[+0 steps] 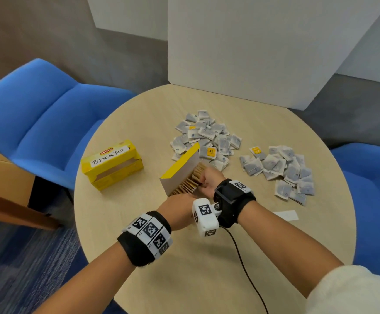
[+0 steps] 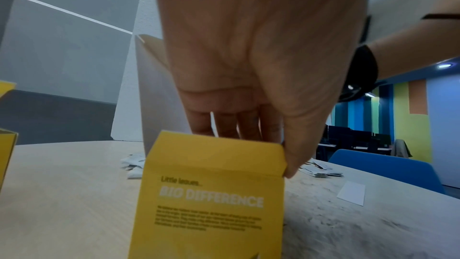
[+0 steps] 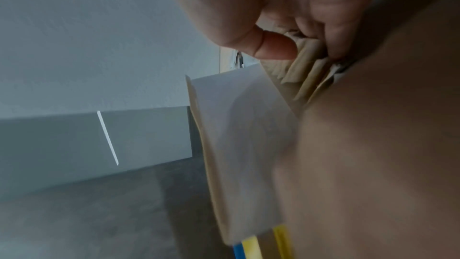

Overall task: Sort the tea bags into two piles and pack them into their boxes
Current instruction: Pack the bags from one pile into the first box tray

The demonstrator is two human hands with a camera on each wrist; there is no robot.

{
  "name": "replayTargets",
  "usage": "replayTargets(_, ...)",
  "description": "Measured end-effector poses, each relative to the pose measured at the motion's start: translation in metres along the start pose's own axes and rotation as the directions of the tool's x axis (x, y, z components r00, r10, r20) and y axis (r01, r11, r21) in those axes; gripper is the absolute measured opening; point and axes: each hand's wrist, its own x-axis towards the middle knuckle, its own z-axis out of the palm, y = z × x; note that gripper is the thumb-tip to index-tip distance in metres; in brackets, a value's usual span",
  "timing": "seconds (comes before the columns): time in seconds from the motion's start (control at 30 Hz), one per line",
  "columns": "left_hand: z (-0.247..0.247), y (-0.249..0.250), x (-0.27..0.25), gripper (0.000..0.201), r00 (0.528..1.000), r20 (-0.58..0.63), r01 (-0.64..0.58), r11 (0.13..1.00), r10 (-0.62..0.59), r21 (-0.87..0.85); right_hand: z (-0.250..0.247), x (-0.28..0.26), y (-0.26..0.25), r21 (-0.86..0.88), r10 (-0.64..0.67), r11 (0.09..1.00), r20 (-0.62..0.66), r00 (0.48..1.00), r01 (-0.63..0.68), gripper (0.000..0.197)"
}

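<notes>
My left hand (image 1: 177,206) grips the near end of the open yellow box (image 2: 211,194), thumb curled round its corner and fingers over the top edge. Just beyond it, my right hand (image 1: 208,181) pinches the tan tea bags (image 1: 190,182) standing in a row inside that box, thumb and fingers pressed on their top edges.

By my judgement one sort is largely packed: the box looks nearly full along its length, its lid (image 1: 181,165) standing open on the box's left side. The other sort is not packed. Right of the box lies a pile of grey-white tea bags (image 1: 282,171), and beyond the box a bigger heap (image 1: 207,137) with a few yellow-tagged bags mixed in, so sorting there seems unfinished.

Left of the open box sits the "Black Tea" box (image 1: 112,164); I cannot see into it. A white slip (image 1: 286,215) lies on the surface (image 1: 207,257) to the right. Blue chairs (image 1: 48,123) flank the surface; white panels (image 1: 263,46) stand behind it.
</notes>
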Motion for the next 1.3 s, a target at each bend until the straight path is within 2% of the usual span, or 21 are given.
replayTargets(0.1,0.002,-0.001,-0.001,0.018,1.0,-0.018,-0.012,1.0,0.011,-0.006,-0.007,0.0,0.002,0.102,0.09,0.991,-0.067,0.994,-0.083,0.031)
replayTargets(0.2,0.009,-0.007,0.002,0.018,0.999,-0.026,-0.044,0.999,0.044,0.016,-0.011,-0.01,0.003,0.226,0.173,0.961,-0.029,0.984,-0.162,0.017)
replayTargets(0.27,0.013,-0.008,0.003,0.017,0.999,-0.017,-0.032,0.999,0.033,0.043,-0.015,-0.014,0.002,0.288,0.194,0.939,0.015,0.981,-0.19,0.024)
replayTargets(0.37,0.011,-0.002,0.005,0.018,0.997,-0.059,-0.051,0.999,0.052,0.018,-0.014,-0.02,0.001,0.304,0.183,0.933,0.064,0.981,-0.194,0.015)
replayTargets(0.53,0.009,0.001,0.003,0.019,0.996,-0.055,-0.069,0.997,0.07,0.022,-0.014,-0.019,0.004,0.218,0.148,0.963,0.046,0.988,-0.155,0.007)
replayTargets(0.73,0.011,-0.005,0.001,0.018,0.996,-0.039,-0.081,0.994,0.084,0.069,-0.018,-0.018,0.008,0.046,0.123,0.992,-0.054,0.991,-0.121,0.013)
replayTargets(0.8,0.012,-0.004,0.002,0.017,0.995,-0.05,-0.083,0.994,0.087,0.077,-0.016,-0.016,0.008,0.036,0.123,0.992,-0.08,0.989,-0.121,0.022)
replayTargets(1.0,0.018,-0.006,0.003,0.018,0.995,-0.052,-0.081,0.995,0.084,0.058,-0.013,-0.019,0.005,0.135,0.129,0.983,-0.031,0.991,-0.124,0.014)
replayTargets(1.07,0.018,-0.007,0.002,0.019,0.995,-0.054,-0.083,0.995,0.086,0.058,-0.018,-0.019,0.005,0.168,0.135,0.977,-0.028,0.99,-0.128,0.018)
replayTargets(1.23,0.021,-0.006,0.002,0.018,0.991,-0.069,-0.112,0.992,0.116,0.055,-0.017,-0.028,0.0,0.283,0.128,0.951,0.005,0.992,-0.124,0.048)
replayTargets(1.3,0.021,-0.004,0.002,0.016,0.989,-0.074,-0.127,0.991,0.13,0.047,-0.015,-0.034,-0.002,0.3,0.121,0.947,0.011,0.993,-0.119,0.054)
